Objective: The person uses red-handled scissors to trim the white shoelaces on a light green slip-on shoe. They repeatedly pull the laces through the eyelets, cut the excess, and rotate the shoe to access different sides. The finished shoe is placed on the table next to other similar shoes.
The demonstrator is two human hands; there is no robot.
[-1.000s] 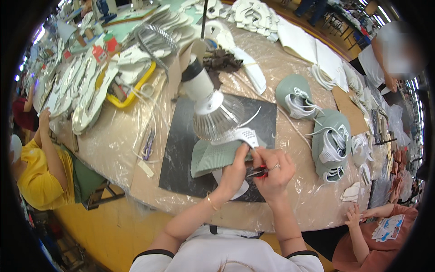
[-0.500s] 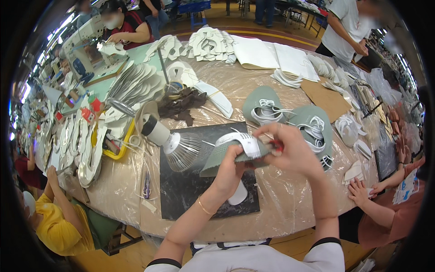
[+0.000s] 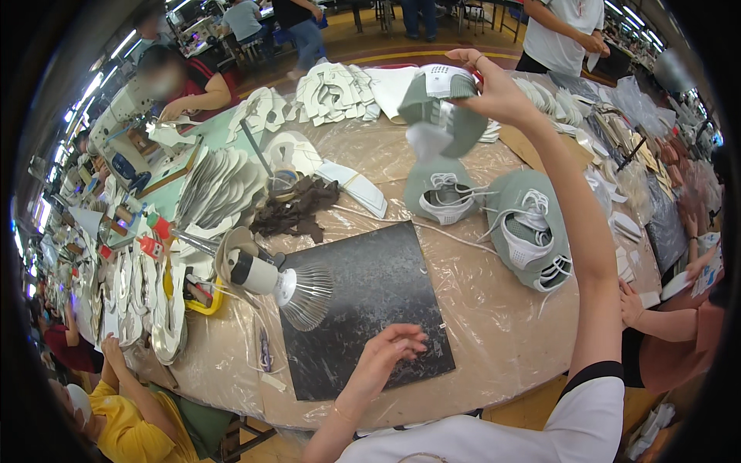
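Right hand holds grey-green knit shoe upper aloft; left hand, empty, half-curled, over near edge of black rectangular board.

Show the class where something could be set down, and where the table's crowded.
Free: the black mat right of the lamp, beyond the left hand; the tabletop between mat and green shoe uppers. Crowded: the left side, with white cut pieces beside the yellow tray.
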